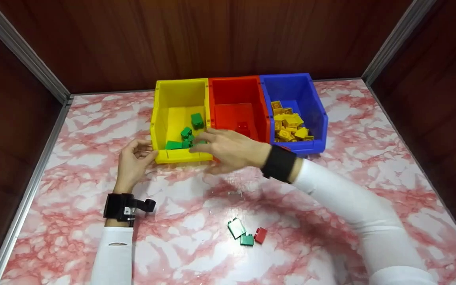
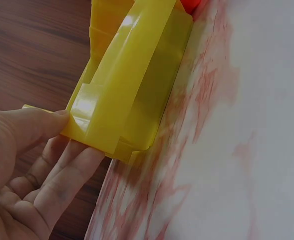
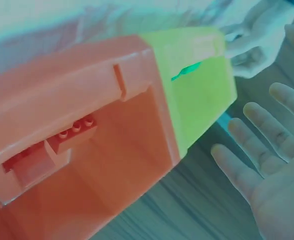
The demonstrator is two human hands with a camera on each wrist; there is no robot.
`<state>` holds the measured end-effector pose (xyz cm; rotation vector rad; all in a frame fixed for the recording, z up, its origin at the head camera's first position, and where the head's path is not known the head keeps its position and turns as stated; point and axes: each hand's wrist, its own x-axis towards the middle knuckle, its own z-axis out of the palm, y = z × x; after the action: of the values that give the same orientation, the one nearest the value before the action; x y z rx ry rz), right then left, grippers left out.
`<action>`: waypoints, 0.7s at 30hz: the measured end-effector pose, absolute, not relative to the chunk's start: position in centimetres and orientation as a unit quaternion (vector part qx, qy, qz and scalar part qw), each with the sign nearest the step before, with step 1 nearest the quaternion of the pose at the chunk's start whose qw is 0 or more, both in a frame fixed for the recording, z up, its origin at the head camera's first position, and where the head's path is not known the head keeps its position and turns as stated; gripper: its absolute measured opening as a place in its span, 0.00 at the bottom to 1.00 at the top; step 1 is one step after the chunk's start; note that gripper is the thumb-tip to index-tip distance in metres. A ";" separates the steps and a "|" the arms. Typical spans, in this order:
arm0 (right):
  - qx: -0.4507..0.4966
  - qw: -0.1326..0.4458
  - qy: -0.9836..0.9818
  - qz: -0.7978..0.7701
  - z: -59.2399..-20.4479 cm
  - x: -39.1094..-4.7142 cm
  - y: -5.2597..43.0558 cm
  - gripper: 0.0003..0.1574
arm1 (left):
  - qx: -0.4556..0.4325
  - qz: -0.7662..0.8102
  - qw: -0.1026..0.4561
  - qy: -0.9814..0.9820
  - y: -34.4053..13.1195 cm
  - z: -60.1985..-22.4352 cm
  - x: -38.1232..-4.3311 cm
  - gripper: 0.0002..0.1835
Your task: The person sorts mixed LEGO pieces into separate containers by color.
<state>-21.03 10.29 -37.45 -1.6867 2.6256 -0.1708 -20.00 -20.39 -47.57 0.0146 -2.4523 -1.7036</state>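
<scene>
My left hand (image 1: 135, 160) pinches the front left corner of a yellow bin (image 1: 184, 156), thumb on one side and fingers on the other in the left wrist view. Green toy bricks (image 1: 174, 145) lie near the front inside that bin. Over the front of the yellow and red bins is my right hand (image 1: 232, 150), slightly blurred. Its fingers (image 3: 256, 145) look spread and hold nothing in the right wrist view. The red bin (image 1: 234, 91) contains red bricks (image 3: 74, 135), partly hidden by the right hand in the head view.
A blue bin (image 1: 319, 118) with several yellow bricks (image 1: 291, 120) adjoins the red bin on the right. Two green bricks (image 1: 236, 228) and a red brick (image 1: 260, 235) lie on the marbled table (image 1: 180, 245). Dark wood panels (image 1: 220, 39) enclose the back and sides.
</scene>
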 end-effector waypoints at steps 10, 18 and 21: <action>-0.569 0.081 0.817 -0.055 -40.2 -15.3 14.1 0.43 | 0.008 -0.570 0.066 -0.819 -20.3 -47.4 -19.9 0.18; -0.600 0.137 0.788 -0.028 -43.1 -11.7 14.5 0.30 | 0.020 -0.567 0.061 -0.821 -20.4 -47.5 -20.0 0.18; -0.610 0.160 0.776 -0.025 -44.0 -11.0 14.3 0.23 | 0.016 -0.573 0.062 -0.817 -20.3 -47.5 -20.0 0.18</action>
<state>-10.97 14.34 -43.98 -1.7429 2.2165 -0.0724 -20.00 -20.26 -47.46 0.0495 -2.4701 -1.7317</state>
